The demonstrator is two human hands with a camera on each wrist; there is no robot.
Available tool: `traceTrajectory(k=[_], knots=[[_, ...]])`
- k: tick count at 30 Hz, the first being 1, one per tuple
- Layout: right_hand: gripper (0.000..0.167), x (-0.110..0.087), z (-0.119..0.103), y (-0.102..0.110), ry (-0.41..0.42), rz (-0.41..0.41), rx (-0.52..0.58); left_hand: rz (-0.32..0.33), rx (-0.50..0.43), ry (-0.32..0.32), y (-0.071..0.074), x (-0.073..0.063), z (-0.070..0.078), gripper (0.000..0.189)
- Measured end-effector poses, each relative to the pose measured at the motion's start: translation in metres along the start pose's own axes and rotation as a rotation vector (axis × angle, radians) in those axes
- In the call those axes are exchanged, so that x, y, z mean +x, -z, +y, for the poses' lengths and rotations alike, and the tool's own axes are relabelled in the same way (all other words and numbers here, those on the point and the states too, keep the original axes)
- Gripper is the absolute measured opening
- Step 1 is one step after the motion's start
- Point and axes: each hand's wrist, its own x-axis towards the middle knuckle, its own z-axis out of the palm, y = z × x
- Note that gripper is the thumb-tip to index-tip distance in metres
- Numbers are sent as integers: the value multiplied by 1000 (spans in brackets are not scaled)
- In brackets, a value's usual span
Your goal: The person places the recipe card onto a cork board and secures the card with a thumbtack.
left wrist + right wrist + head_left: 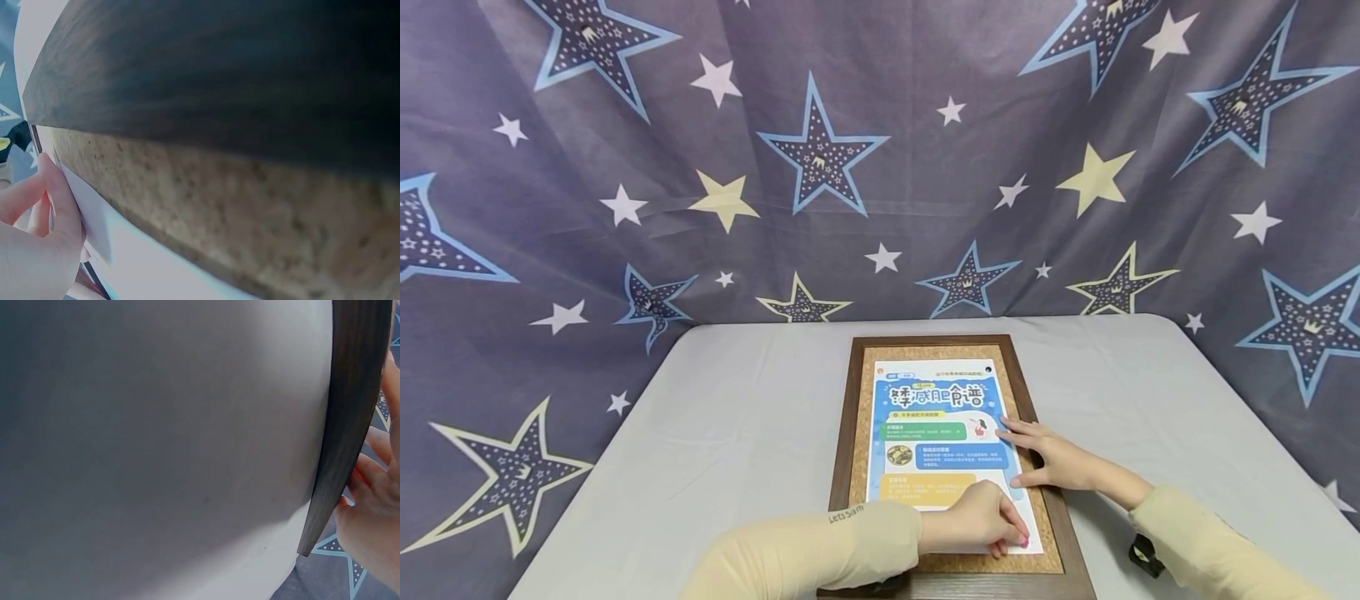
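Observation:
A printed poster (pixel 925 521) with blue, green and yellow panels lies on a wood-framed cork board (pixel 1052 546). At the poster's lower right corner my left hand (pixel 976 518) pinches a small pink push pin (pixel 1025 542) against the sheet. My right hand (pixel 1060 458) rests over the right side of the frame, its fingers spread and fingertips touching the poster's right edge. Small round pins, one reddish (pixel 881 371) and one black (pixel 988 369), sit at the poster's two upper corners. The left wrist view shows the left hand (pixel 40 244) bent at the sheet's edge; the pin is hidden there.
The board lies on a table with a pale grey cover (pixel 760 417). Behind the table hangs a dark curtain (pixel 910 225) patterned with stars. A black strap (pixel 1145 555) shows under the right sleeve (pixel 1195 529).

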Motion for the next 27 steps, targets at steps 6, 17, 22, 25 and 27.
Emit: traceTrajectory(k=[6,17,22,25,27], knots=[[68,0,1,0,4,2,-2,17,1,2,-1,1,-1,7],[68,-1,3,-1,10,2,2,7,12,-3,-2,3,-3,9],[68,0,4,-2,12,2,1,-8,37,-9,-1,5,-3,10],[68,0,4,-2,11,-3,3,-23,40,-7,0,6,-3,10],[68,1,4,-1,13,-3,1,-27,49,-8,1,7,-3,10]])
